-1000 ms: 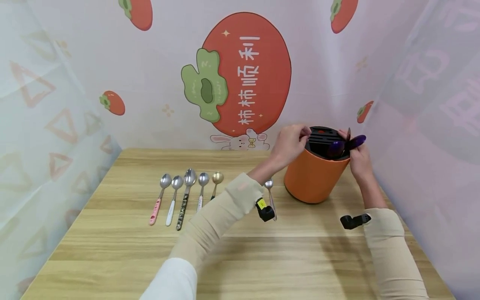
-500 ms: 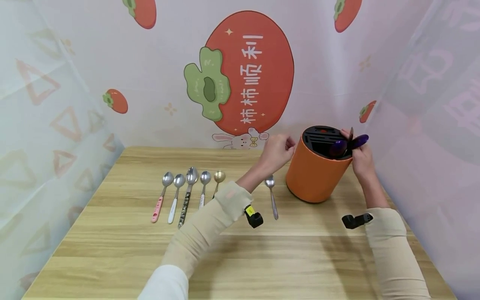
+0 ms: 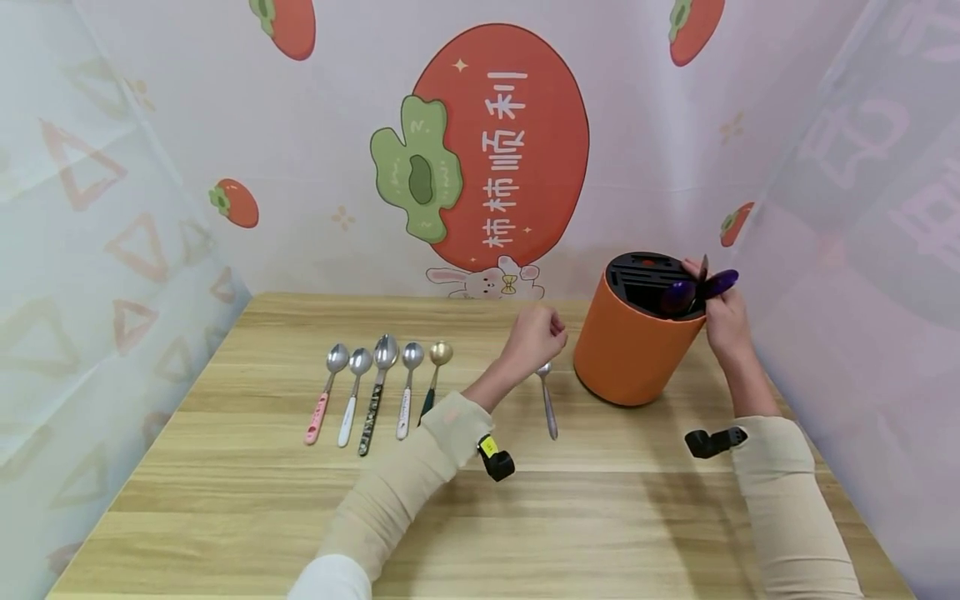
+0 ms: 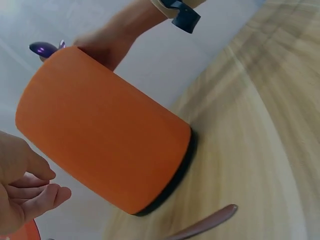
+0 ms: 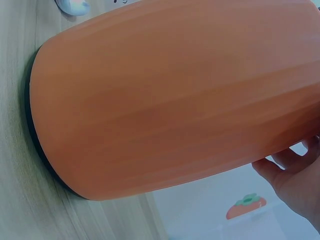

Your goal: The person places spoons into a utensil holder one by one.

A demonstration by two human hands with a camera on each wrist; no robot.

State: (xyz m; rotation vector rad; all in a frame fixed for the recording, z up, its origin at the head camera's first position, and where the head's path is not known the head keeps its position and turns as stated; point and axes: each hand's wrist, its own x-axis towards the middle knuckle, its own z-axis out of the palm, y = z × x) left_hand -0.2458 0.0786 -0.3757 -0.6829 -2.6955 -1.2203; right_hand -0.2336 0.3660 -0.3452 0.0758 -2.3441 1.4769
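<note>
My right hand (image 3: 725,325) grips the upper right side of an orange knife holder (image 3: 637,346). The holder has a black slotted top; two purple spoon bowls (image 3: 679,296) stick up from it by that hand. In the right wrist view, fingers (image 5: 267,170) lie against the holder's side. My left hand (image 3: 531,340), its fingers loosely curled around nothing, hovers left of the holder. Below it lies a silver spoon (image 3: 549,408) whose bowl is partly covered by the hand in the head view. The left wrist view shows that spoon's handle end (image 4: 220,216).
Several spoons lie in a row on the left of the wooden table (image 3: 247,492), among them a pink-handled spoon (image 3: 318,417) and a gold spoon with a dark green handle (image 3: 441,353). Printed cloth (image 3: 330,133) hangs behind and along both sides.
My left hand has left the holder's top rim and moved left and down toward the silver spoon. The right hand has stayed at the holder.
</note>
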